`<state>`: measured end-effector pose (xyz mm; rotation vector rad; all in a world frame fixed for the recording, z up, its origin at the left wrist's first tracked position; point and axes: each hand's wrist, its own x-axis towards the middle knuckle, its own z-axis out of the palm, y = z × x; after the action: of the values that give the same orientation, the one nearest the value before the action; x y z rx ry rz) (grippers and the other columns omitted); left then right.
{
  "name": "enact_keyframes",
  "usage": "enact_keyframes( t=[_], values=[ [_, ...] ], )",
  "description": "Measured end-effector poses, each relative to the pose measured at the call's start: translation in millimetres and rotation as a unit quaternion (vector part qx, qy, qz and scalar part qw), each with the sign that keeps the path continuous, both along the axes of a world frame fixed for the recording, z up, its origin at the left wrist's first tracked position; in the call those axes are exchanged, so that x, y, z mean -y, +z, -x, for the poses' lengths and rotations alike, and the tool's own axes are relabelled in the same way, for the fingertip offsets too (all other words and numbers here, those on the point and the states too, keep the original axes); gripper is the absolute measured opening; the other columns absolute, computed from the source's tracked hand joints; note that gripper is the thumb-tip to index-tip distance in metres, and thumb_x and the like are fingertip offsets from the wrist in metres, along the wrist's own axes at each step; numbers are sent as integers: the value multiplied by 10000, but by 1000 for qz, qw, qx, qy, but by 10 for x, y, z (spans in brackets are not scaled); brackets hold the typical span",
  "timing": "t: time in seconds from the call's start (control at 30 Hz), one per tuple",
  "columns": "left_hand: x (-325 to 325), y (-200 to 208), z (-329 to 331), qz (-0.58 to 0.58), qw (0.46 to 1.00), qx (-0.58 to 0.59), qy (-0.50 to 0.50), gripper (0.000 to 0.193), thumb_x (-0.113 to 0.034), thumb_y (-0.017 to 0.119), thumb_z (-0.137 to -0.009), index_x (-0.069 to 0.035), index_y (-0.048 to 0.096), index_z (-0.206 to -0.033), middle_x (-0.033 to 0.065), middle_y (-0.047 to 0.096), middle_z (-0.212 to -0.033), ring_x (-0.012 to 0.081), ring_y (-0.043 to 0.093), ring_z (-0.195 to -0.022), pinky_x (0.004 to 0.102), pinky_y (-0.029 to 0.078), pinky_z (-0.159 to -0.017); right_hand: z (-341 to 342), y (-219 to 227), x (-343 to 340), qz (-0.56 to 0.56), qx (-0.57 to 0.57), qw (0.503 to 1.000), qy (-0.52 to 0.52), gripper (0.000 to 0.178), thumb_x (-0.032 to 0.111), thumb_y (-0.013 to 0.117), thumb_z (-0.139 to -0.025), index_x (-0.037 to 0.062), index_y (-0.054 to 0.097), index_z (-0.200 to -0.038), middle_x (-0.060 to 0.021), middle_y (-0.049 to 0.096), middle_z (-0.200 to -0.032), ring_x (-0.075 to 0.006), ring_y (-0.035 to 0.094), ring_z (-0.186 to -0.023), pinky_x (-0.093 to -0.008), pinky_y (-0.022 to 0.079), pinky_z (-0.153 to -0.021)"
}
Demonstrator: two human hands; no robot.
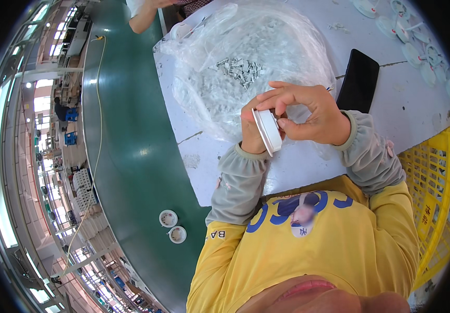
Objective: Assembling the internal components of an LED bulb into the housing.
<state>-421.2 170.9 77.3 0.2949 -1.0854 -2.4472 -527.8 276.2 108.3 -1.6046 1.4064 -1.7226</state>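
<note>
A white round plastic housing (268, 131) with a wider rim stands on edge in front of my chest. My left hand (252, 136) grips it from behind, its fingers partly hidden by the part. At the housing's right side, my right hand (314, 112) has its thumb and index finger curled in close. Whatever those fingertips pinch is too small and covered to name. Just beyond both hands lies an open clear plastic bag (204, 88), holding a pile of small grey-and-white parts (239, 70).
A black phone (358, 81) rests on the pale table (287, 180), right of the bag. White round parts with wires (413, 55) gather at far right. A yellow crate (434, 193) stands beside me. Two white cups (177, 235) sit on the green belt (136, 156). Another person's arm (144, 18) shows at the top.
</note>
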Motion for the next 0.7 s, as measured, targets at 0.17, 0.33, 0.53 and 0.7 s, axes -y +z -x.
enact_keyframes(
  t=[0.17, 0.33, 0.53, 0.7],
  values=[
    [96, 92, 48, 257, 951, 160, -60, 186, -193, 585, -781, -24, 515, -817, 34, 496, -603, 102, 447, -405, 191, 345, -323, -3, 27, 29, 18, -4, 999, -35, 160, 1, 590, -674, 24, 533, -821, -85, 631, -925, -234, 573, -930, -410, 316, -981],
    [349, -85, -16, -104, 961, -223, -130, 278, -350, 556, -812, -87, 494, -879, 57, 494, -651, 159, 443, -493, 232, 370, -419, 142, 82, -93, -35, -307, 941, -135, 141, 155, 632, -746, 63, 554, -821, -54, 547, -767, -217, 514, -754, -362, 395, -719],
    [8, 78, 116, 213, 961, -1, 175, 446, -466, 403, -879, -40, 465, -996, 102, 536, -855, 162, 457, -508, 240, 388, -476, 265, 215, -320, 17, -296, 929, -221, 112, 163, 582, -766, 65, 568, -819, -72, 517, -725, -231, 497, -682, -316, 401, -634],
    [171, 115, 12, 93, 995, -41, 20, 163, -213, 436, -913, -57, 479, -900, 60, 547, -764, 126, 507, -570, 225, 402, -482, 1146, 112, -1743, -40, -86, 821, -563, 197, 132, 513, -877, -17, 589, -982, -70, 576, -1009, -105, 525, -880, -212, 401, -762]
  ],
)
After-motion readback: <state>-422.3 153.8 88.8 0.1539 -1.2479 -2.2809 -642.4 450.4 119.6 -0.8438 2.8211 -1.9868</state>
